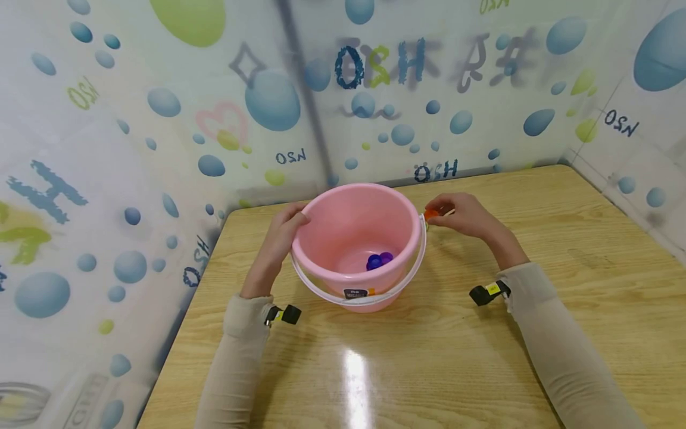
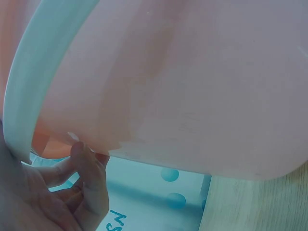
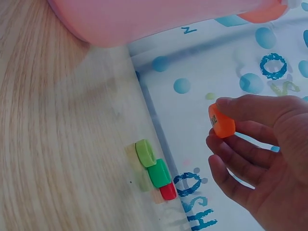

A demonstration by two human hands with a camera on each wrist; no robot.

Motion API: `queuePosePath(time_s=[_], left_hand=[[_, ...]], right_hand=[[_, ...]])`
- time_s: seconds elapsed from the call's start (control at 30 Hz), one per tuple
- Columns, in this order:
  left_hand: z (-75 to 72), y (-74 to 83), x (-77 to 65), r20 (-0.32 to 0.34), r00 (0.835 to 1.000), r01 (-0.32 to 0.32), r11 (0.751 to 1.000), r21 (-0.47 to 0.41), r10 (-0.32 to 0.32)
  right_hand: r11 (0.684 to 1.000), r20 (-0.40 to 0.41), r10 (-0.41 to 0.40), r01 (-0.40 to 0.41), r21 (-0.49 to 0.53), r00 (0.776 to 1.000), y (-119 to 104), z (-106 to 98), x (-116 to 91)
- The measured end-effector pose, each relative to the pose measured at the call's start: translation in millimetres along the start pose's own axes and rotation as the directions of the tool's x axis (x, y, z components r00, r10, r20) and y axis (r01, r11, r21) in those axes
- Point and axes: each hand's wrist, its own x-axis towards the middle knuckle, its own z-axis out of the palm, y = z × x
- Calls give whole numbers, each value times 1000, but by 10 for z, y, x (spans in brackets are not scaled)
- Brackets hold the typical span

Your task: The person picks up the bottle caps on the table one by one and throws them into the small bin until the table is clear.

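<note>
A pink bucket (image 1: 356,232) with a white handle (image 1: 343,301) stands on the wooden table, the handle hanging down across its front. My left hand (image 1: 283,232) grips the rim on the left side, thumb over the inside; the left wrist view shows its curled fingers (image 2: 89,180) against the outer wall. Just right of the bucket, my right hand (image 1: 463,215) pinches a small orange block (image 3: 222,121) with a dark mark on one face, between thumb and fingers. On the bucket's floor lie a blue piece (image 1: 374,261) and a purple piece (image 1: 386,257).
Near the table's far edge sit a light green block (image 3: 145,153), a green block (image 3: 159,173) and a red block (image 3: 168,191) in a row. A patterned sheet (image 1: 375,113) with blue drops hangs behind the table (image 1: 429,363) and along its sides.
</note>
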Motion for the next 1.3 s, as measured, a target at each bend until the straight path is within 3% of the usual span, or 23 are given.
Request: queuePosePath(time_s=[1.3], left_hand=[[8, -13, 7, -22, 1000, 2, 1000, -1, -2]], right_hand=[[999, -34, -10, 8, -35, 999, -303, -240, -107]])
